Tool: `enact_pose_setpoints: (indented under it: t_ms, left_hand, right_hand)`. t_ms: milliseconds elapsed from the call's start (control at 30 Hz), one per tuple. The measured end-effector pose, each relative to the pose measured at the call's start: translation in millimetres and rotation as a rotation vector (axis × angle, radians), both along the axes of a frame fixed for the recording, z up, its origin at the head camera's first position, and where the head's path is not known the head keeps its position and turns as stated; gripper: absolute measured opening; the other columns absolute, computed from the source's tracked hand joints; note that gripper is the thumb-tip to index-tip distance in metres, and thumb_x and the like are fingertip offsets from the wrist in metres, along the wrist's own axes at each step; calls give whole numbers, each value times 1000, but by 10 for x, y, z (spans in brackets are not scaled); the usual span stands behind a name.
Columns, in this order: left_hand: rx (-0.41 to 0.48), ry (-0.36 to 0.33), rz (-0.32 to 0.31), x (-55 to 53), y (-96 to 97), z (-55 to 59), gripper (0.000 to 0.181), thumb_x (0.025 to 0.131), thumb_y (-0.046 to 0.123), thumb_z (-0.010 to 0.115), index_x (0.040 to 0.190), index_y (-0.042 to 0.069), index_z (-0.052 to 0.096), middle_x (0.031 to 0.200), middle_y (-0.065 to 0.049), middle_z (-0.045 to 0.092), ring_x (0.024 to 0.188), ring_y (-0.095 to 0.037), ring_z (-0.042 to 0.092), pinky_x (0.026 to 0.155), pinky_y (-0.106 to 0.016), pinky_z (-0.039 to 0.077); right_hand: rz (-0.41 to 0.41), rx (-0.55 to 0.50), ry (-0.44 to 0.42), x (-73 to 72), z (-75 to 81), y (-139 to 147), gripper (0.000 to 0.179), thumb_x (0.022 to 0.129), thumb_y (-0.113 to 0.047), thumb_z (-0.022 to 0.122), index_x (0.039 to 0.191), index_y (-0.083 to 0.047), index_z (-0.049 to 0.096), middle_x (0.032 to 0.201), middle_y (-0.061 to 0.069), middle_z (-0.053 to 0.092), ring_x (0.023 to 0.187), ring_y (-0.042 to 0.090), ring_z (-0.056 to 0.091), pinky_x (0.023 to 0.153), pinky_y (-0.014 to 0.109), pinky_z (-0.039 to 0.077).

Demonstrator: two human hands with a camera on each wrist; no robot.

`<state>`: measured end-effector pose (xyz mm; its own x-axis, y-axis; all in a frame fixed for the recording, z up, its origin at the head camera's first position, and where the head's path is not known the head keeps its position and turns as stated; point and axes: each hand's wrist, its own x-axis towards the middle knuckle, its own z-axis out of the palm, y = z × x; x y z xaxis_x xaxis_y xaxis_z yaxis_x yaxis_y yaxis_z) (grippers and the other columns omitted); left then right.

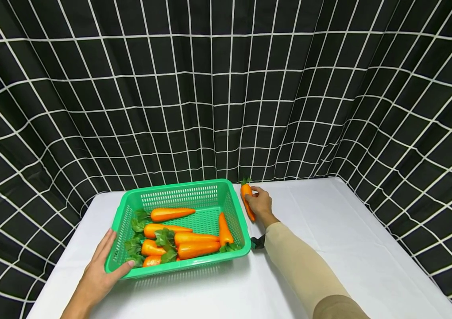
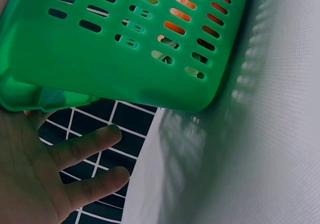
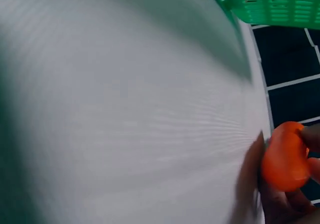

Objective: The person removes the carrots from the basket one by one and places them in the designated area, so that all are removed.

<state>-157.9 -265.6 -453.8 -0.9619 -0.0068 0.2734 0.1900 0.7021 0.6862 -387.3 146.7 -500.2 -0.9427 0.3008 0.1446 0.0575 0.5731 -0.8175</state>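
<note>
A green plastic basket sits on the white table, holding several orange carrots with green leaves. At its left end is my left hand, thumb lying over the rim and fingers stretched along the outside. Two straight, spread fingers show below the rim in the left wrist view. My right hand pinches one more carrot just beyond the basket's right end, its leafy top toward the back curtain. In the right wrist view, fingers and thumb are around this orange carrot.
A white cloth covers the table. Black curtains with a white grid stand behind it and along both sides. Near the basket's front right corner, a dark strap shows at my right wrist.
</note>
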Motion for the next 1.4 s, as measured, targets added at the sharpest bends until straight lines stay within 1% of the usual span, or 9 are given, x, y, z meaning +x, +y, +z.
enact_pose_setpoints:
  t_ms: [167,300,433,633,800,933,1100,1200,1400]
  left_hand:
    - [-4,7,4,-1,2,6,86,73,33,68,140,17,16,144,3,6,127,-28,9,89,-62,15]
    - [-7,6,7,-10,-3,-15,86,73,33,68,140,17,16,144,2,7,127,-29,10,88,-63,16]
    - [-7,-3,16,-15,-5,-37,87,73,33,68,140,18,15,143,4,6,127,-27,9,90,-62,15]
    - [-11,14,10,-17,-5,-29,86,73,33,68,140,18,17,143,6,6,127,-27,10,89,-62,16]
    - [-11,11,13,-8,0,-1,87,73,33,68,140,17,16,143,4,6,127,-27,9,89,-62,15]
    - [-15,5,13,4,6,-6,87,73,34,68,140,16,15,144,3,6,127,-29,9,88,-63,16]
    - [-16,2,11,6,7,-17,87,73,34,68,140,16,15,144,2,6,127,-29,9,88,-63,15]
    - [-13,8,7,3,7,-22,87,73,34,68,140,16,16,144,0,7,127,-29,9,89,-62,15]
    - [-15,9,12,-14,-8,-28,87,73,34,68,140,16,16,144,2,6,127,-28,9,89,-62,15]
  right_hand:
    - [-22,27,3,12,-10,-23,32,72,-26,65,102,-17,63,79,3,58,73,22,52,62,31,44]
    - [-24,45,10,28,-7,-42,33,71,-23,63,103,-15,63,78,5,58,75,24,51,63,32,43]
    - [-14,44,10,46,2,-54,36,71,-20,63,106,-12,62,80,8,58,77,26,50,65,34,42]
    - [5,58,-16,60,9,-56,41,73,-23,64,112,-13,58,85,7,57,82,26,49,69,35,42]
    - [18,72,-13,75,13,-61,42,73,-22,64,113,-12,57,85,7,57,82,26,49,69,35,42]
    - [19,90,-23,87,8,-54,42,73,-22,65,113,-11,58,85,7,58,82,26,51,70,36,43]
    - [12,100,1,93,2,-41,41,73,-22,65,111,-9,59,83,8,59,80,27,52,69,36,43]
    - [9,102,8,94,-2,-39,41,73,-22,65,111,-8,58,82,7,60,79,26,52,68,35,43]
    - [20,122,8,102,1,-47,42,72,-22,64,112,-7,57,84,8,60,81,27,52,69,36,43]
